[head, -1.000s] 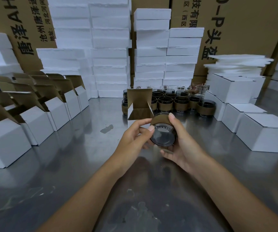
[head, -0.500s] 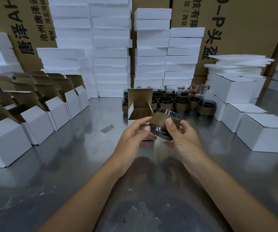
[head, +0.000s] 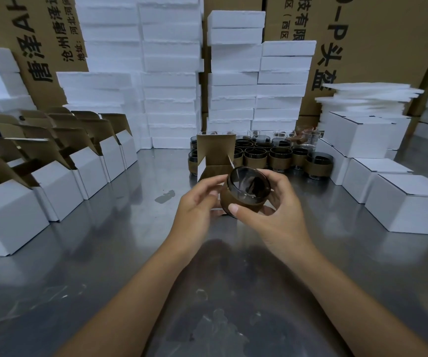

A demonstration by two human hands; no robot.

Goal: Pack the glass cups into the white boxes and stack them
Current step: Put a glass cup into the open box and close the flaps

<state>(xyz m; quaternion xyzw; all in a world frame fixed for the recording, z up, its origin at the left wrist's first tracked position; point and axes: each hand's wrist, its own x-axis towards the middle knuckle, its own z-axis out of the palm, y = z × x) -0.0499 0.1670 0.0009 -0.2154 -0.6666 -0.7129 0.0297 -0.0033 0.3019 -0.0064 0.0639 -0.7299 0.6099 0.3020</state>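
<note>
A dark glass cup [head: 246,188] wrapped in a brown cardboard sleeve is held above the steel table, its open mouth tilted up towards me. My right hand [head: 277,215] grips it round the sleeve, thumb in front. My left hand [head: 197,207] touches its left side with curled fingers. Just behind stands an open white box [head: 214,157] with its brown lid flap upright. Several more sleeved cups [head: 279,155] stand in a cluster behind it.
Rows of open white boxes [head: 53,181] line the left side of the steel table [head: 104,266]. Shut white boxes [head: 408,210] sit stacked at the right. White foam blocks [head: 171,73] and brown cartons [head: 362,34] form a wall at the back.
The cup has been turned over in my hands: its base faced me a second ago, and its open mouth now faces up. Both hands stayed in front of the open box.
</note>
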